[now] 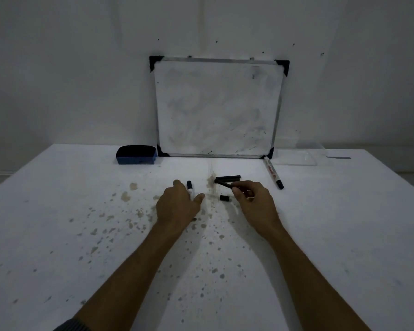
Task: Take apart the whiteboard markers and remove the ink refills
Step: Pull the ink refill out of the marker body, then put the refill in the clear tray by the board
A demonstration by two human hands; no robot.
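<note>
My left hand rests on the table, fingers wrapped around a white marker body whose black tip sticks out past them. My right hand pinches the near end of a thin black ink refill, which slants toward two black refills lying side by side on the table. A small black cap sits between my hands, apart from both. A whole white marker with a black cap lies to the right, below the whiteboard's corner.
A smudged whiteboard leans against the wall at the table's back. A blue eraser stands to its left. A clear plastic tray sits at the back right. Brown stains speckle the white tabletop.
</note>
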